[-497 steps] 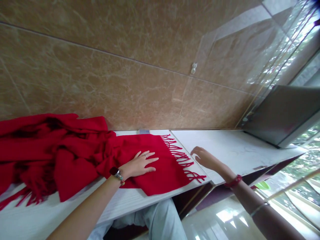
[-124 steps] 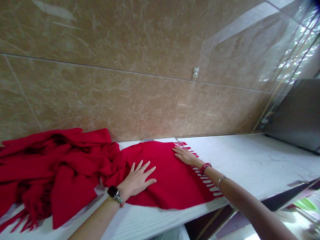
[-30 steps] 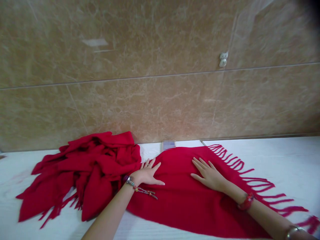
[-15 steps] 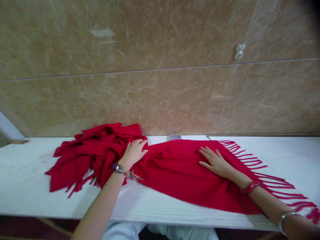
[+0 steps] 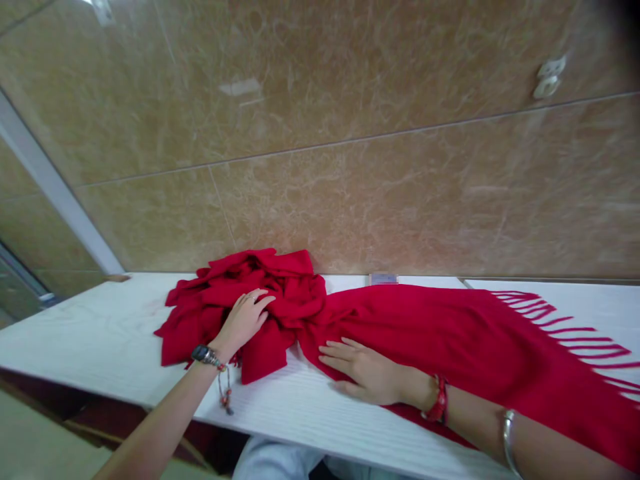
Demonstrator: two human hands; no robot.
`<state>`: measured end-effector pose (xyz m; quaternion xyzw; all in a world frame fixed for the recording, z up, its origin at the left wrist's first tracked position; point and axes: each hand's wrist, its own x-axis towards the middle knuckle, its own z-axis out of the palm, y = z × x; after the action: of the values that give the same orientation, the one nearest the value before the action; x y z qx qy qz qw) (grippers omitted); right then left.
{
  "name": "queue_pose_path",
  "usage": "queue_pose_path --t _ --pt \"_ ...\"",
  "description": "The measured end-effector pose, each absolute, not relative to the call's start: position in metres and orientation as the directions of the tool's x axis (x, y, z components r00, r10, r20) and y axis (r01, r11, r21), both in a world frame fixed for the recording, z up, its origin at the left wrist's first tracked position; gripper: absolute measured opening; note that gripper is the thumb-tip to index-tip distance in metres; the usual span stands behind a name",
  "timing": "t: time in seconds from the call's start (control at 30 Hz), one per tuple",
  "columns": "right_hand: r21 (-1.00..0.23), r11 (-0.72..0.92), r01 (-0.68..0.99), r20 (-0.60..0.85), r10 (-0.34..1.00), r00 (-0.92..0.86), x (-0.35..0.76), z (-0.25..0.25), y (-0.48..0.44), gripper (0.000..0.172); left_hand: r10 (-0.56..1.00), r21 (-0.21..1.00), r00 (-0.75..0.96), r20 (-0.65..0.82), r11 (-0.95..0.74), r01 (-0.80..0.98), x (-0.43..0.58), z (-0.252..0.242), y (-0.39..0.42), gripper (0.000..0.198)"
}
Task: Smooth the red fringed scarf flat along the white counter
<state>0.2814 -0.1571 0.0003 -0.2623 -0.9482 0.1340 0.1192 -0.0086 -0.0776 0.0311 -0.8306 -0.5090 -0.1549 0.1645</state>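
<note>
A long red scarf lies along a white table against the wall. Its right half is spread flat, ending in a fringe at the right. Its left half is a crumpled heap. My left hand rests on that heap, fingers bent over the folds. My right hand lies flat with fingers stretched out, on the near edge of the flat part where it meets the bare table.
A brown marble-tiled wall rises right behind the table. A small white fitting sits on the wall at the upper right. A small label stands at the wall's foot. My light trousers show below the table's edge.
My left hand moved left from the flat cloth onto the crumpled heap. My right hand slid left along the flat part to its near edge. The view swung leftward.
</note>
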Motion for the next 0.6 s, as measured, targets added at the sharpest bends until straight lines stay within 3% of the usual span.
queue_pose_path --t 0.13,0.23,0.3,0.47,0.6 --pt "-0.343 0.842 0.416 0.153 0.487 -0.860 0.287 -0.008 -0.155 0.043 0.828 0.076 0.336 0.448 -0.410 0.909 -0.023 0.039 -0.058 0.030" --pt "-0.397 0.847 0.354 0.174 0.448 -0.877 0.291 -0.006 -0.155 0.040 0.900 0.279 0.239 0.364 -0.350 0.894 -0.027 0.055 -0.038 0.030" --pt "-0.428 0.845 0.322 0.175 0.427 -0.887 0.291 -0.004 -0.156 0.040 0.921 0.327 0.252 0.296 -0.346 0.879 -0.027 0.073 -0.024 0.033" --pt "-0.466 0.834 0.295 0.154 0.405 -0.901 0.292 -0.002 -0.156 0.040 0.925 0.270 0.351 0.149 -0.379 0.885 -0.024 0.125 0.008 0.030" --pt "-0.477 0.829 0.292 0.154 0.406 -0.901 0.293 0.000 -0.156 0.040 0.896 0.140 0.364 0.254 -0.406 0.903 -0.006 0.122 -0.001 0.040"
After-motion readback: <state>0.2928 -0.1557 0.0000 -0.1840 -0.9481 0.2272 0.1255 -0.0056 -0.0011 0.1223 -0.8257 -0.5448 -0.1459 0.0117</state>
